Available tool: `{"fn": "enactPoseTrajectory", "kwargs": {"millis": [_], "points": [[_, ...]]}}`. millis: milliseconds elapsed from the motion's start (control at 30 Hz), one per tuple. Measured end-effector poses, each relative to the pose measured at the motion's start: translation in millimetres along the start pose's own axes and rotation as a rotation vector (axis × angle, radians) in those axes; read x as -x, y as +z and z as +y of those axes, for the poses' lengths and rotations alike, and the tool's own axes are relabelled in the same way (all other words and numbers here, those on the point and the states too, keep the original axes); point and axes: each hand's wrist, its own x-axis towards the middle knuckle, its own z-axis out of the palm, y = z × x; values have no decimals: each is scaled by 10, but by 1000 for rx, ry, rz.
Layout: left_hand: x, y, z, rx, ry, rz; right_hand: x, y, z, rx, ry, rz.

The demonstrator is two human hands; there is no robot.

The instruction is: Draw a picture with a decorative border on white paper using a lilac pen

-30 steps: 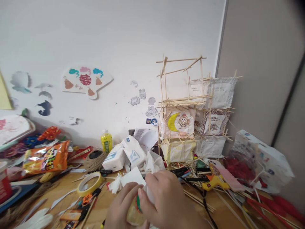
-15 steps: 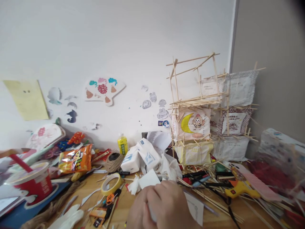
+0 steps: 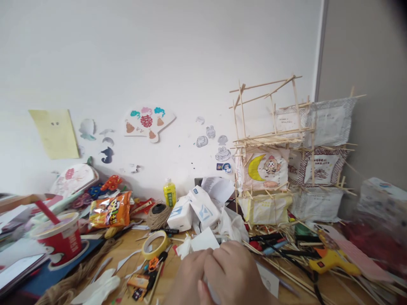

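Note:
My left hand (image 3: 190,273) and my right hand (image 3: 237,271) are closed and pressed together at the bottom middle of the head view. Between them a bit of something pale grey (image 3: 212,291) shows, mostly covered by the fingers, so its kind is unclear. Just beyond my knuckles lies a white sheet of paper (image 3: 204,239) beside crumpled tissue (image 3: 184,248). Under my right wrist a paper with a line drawing (image 3: 269,280) sticks out. Left of my hands are a yellow tape roll (image 3: 154,245) and an orange-and-black tool (image 3: 154,263).
A bamboo-stick frame with cloth panels (image 3: 265,169) stands at the back right. A yellow glue gun (image 3: 333,263) and loose sticks (image 3: 289,273) lie right. A red cup with straw (image 3: 60,239), snack bag (image 3: 111,210), twine (image 3: 158,217), tissue packs (image 3: 203,206) and white glove (image 3: 100,288) crowd the left and middle.
The view has turned a little left, so the table items appear farther right. My hands stay together at the bottom middle, with slightly shifted fingers.

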Motion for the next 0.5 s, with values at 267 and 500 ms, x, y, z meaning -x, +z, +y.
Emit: {"fn": "enactPoseTrajectory", "kwargs": {"millis": [267,500], "points": [[-280,-85,120,3,44,9,-119,28,113,56,279,-253],[-281,64,-52,-144,22,20,-86,166,153,81,440,-408]]}}
